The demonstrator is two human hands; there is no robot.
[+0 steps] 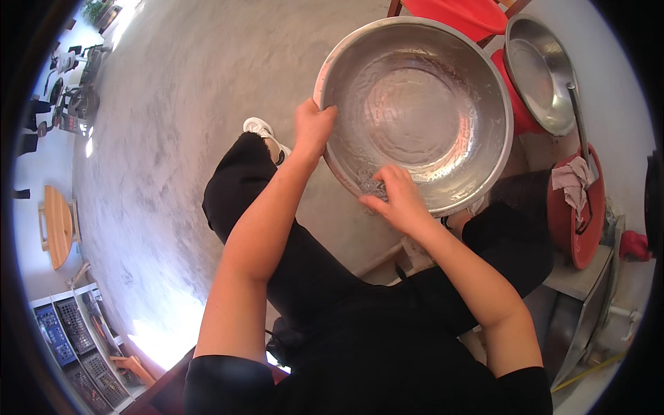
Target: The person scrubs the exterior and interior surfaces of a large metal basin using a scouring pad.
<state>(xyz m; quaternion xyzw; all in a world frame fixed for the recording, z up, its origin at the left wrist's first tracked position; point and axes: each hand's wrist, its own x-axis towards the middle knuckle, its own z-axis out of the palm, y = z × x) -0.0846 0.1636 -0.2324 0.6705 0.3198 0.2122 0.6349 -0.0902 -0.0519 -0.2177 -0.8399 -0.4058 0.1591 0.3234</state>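
A large round stainless steel basin (415, 98) is in front of me, its wet inside facing up towards me. My left hand (314, 124) grips its rim at the left, thumb over the edge. At the near rim, my right hand (398, 199) holds a steel wool scrubber (372, 184) against the inner wall. Part of the scrubber is hidden behind the fingers. Small drops and wet streaks cover the metal around it.
Against the wall at right lean a second steel basin (539, 72) and a red plastic basin (581, 238) with a rag (572, 181) on it. A red tub (461, 15) sits beyond the basin. Shelves with crates (83, 337) and a wooden stool (58, 227) stand far left.
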